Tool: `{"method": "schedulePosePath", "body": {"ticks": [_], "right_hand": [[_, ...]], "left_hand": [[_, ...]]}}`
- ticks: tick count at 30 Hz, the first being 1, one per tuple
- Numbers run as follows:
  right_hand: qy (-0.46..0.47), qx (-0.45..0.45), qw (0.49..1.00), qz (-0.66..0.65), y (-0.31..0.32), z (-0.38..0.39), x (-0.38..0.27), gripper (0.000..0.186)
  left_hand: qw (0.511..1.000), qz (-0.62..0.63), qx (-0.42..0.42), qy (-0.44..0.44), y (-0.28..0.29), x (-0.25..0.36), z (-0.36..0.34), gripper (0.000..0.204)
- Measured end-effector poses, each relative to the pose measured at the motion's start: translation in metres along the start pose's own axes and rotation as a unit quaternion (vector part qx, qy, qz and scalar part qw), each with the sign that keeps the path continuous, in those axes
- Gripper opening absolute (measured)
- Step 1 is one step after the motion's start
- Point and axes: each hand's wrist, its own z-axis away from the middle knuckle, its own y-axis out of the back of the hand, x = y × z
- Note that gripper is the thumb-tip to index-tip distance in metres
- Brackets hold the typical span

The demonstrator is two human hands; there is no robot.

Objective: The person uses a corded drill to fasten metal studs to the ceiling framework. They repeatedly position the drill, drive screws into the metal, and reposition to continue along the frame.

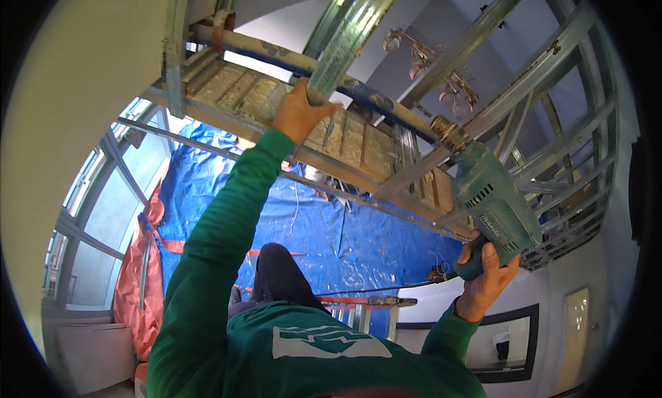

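My left hand (301,115), reaching up in a green sleeve, is closed around the lower end of a shiny metal stud (355,41). Its thumb points right along the stud's end; some fingers are hidden behind the metal. In my right hand (485,282) is a teal power drill (498,206), held by the rear handle. The drill points up and to the left, and its chuck (449,133) is close to the metal framing (414,172). Whether a bit is touching anything, I cannot tell.
A worn, plaster-spattered scaffold plank (238,89) and a blue pipe (276,56) run across in front of me. Blue tarp (317,222) covers the floor below, with red sheeting (140,284) at left. Metal lattice (562,156) rises at right; a chandelier (441,70) hangs beyond.
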Motion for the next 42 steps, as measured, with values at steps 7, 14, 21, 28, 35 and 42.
{"method": "schedulePosePath", "body": {"ticks": [7, 14, 21, 28, 35, 42], "right_hand": [[-0.019, 0.038, 0.999, -0.029, -0.004, 0.015, 0.010, 0.048], [0.034, 0.089, 0.994, 0.052, -0.046, 0.032, 0.063, 0.051], [0.223, -0.235, 0.906, 0.272, -0.079, 0.038, 0.092, 0.051], [0.101, -0.314, 0.927, 0.179, -0.109, 0.014, 0.092, 0.082], [0.144, -0.284, 0.921, 0.225, -0.142, 0.007, 0.103, 0.079], [0.190, -0.247, 0.923, 0.227, -0.152, 0.004, 0.102, 0.073]], "left_hand": [[0.997, -0.013, -0.057, -0.052, 0.000, -0.018, -0.010, 0.090], [0.953, 0.277, -0.091, 0.081, 0.046, 0.071, 0.040, 0.052], [0.743, 0.553, -0.143, 0.349, 0.024, 0.153, 0.140, 0.057], [0.677, 0.625, -0.203, 0.330, 0.031, 0.124, 0.110, 0.055], [0.720, 0.607, -0.192, 0.277, 0.027, 0.116, 0.073, 0.060], [0.709, 0.610, -0.208, 0.285, 0.034, 0.115, 0.060, 0.057]]}}
